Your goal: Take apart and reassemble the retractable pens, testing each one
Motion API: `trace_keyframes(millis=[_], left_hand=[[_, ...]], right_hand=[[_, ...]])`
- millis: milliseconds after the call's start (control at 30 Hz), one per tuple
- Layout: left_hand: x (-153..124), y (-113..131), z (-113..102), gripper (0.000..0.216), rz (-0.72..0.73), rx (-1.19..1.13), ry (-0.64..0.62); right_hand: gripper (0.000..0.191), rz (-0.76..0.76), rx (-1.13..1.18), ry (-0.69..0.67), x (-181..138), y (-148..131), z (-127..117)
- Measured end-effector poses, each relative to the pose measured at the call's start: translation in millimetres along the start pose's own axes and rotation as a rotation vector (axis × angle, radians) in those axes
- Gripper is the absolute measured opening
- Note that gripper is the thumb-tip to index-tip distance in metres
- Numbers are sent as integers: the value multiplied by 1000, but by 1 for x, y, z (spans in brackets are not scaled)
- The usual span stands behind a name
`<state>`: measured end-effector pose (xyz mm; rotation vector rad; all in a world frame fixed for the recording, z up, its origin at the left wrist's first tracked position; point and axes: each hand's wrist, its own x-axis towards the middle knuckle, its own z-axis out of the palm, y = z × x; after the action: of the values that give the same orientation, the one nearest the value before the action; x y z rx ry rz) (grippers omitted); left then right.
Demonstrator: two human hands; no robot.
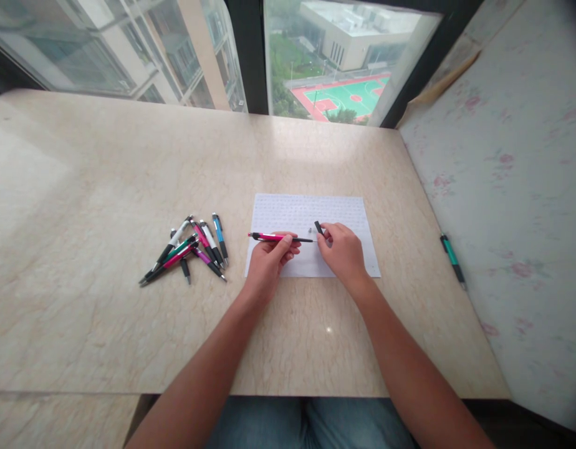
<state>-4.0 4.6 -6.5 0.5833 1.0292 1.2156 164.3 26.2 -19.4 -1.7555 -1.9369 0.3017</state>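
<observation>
Over the sheet of paper [307, 265], my left hand [269, 262] is closed round a pink ballpoint pen [272, 237]. The pen lies level, its clicker end to the left and a thin dark refill [304, 240] sticking out to the right. Pinched in the fingers of my right hand [341, 249] is a short black piece [318, 227] that looks like a pen's rubber grip. The refill's point ends close beside my right fingertips; whether they touch, I cannot tell. A tiny grey piece [310, 230] rests on the paper between the hands.
To the left lies a heap of several click pens, among them a blue pen [218, 234] and a purple pen [206, 260]. A green pen [451, 257] lies by the flowered wall [512, 218] at the right. Windows border the marble-patterned tabletop [105, 330] at the back.
</observation>
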Motion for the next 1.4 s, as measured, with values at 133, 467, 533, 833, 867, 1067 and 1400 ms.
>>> trace_keyframes(millis=[133, 467, 533, 833, 867, 1067, 1400], left_hand=[[-2, 2, 1, 27, -3, -20, 7], [-3, -3, 1, 28, -20, 21, -14], [-4, -3, 2, 28, -18, 24, -26], [-6, -5, 2, 25, 45, 138, -107], [-6, -5, 2, 25, 55, 147, -108], [-4, -3, -2, 24, 101, 87, -58], [-5, -1, -1, 21, 11, -50, -41]], right_hand=[[27, 18, -112, -6, 6, -7, 3], [37, 10, 384, 74, 0, 8, -9], [37, -4, 493, 30, -5, 7, -12], [37, -144, 581, -128, -13, -6, -14], [37, -132, 594, -136, -13, -5, -15], [42, -12, 696, -127, -11, 5, -19], [37, -101, 653, -108, -12, 0, -19]])
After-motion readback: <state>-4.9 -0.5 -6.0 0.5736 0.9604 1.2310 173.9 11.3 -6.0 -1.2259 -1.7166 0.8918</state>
